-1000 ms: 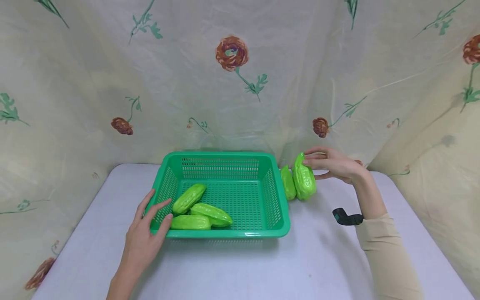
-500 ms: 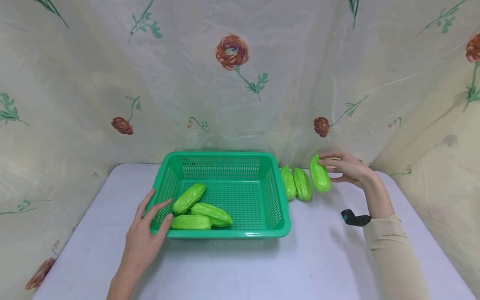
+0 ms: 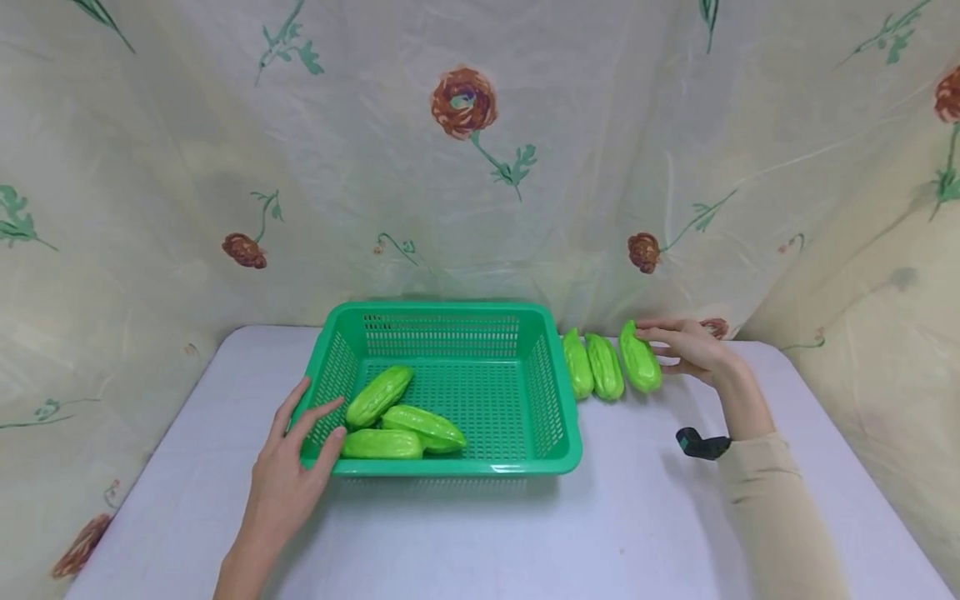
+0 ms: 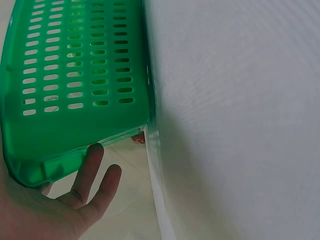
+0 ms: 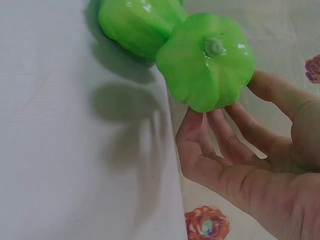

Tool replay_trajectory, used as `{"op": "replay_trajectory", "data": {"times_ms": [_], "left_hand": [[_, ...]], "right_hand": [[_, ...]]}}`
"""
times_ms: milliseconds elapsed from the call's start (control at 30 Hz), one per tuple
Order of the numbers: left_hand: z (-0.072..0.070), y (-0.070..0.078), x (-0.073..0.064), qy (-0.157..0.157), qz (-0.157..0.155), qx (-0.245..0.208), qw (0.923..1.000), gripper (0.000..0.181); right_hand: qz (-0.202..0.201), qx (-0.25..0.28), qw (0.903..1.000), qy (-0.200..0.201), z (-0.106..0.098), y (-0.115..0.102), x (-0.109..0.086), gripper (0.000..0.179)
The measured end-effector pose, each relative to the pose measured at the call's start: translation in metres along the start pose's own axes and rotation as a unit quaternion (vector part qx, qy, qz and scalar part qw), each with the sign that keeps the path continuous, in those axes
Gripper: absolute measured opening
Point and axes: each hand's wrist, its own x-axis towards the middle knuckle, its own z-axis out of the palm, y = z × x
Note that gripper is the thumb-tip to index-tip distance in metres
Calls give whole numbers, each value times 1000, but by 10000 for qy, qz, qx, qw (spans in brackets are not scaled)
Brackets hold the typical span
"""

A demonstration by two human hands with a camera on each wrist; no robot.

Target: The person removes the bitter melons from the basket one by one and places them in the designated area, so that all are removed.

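One green basket (image 3: 450, 468) is standing on the one white surface (image 3: 630, 517), with three gourds inside it, gathered in its front left part. The rear gourd (image 3: 379, 397) is lying at a slant, the middle gourd (image 3: 423, 428) is pointing its tip toward the right wall, and the front gourd (image 3: 381, 444) is lying nearly parallel to the front rim.

Two more are resting outside, side by side: the inner gourd (image 3: 577, 365) is lying just beside the basket's right wall, and the outer gourd (image 3: 604, 367) is lying next to it. The held gourd (image 3: 641, 360) is making the count six, all bright green and ribbed.

Two hands are showing. The right hand (image 3: 690, 348) is pinching the held gourd near its upper end, fingers bent and thumb set against it, to the right of the pair outside; whether that gourd is touching the surface I cannot tell. The left hand (image 3: 288, 479) is resting at the basket's front left corner, fingers loosely spread and touching the rim, with no gourd in its grasp.

One black device (image 3: 702, 443) is sitting at the right wrist, where one beige sleeve (image 3: 780, 508) is ending. A pale curtain (image 3: 337, 167) printed with red-brown flowers is hanging behind.
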Motion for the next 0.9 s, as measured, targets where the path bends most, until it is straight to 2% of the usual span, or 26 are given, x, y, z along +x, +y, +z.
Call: {"op": "replay_trajectory", "data": {"times_ms": [500, 900], "left_hand": [[0, 1, 0, -22, -24, 13, 10000, 38], [0, 2, 0, 19, 20, 18, 10000, 37]], "right_hand": [[6, 210, 9997, 157, 7, 19, 3, 66], [110, -152, 9993, 333, 10, 23, 3, 64]]}}
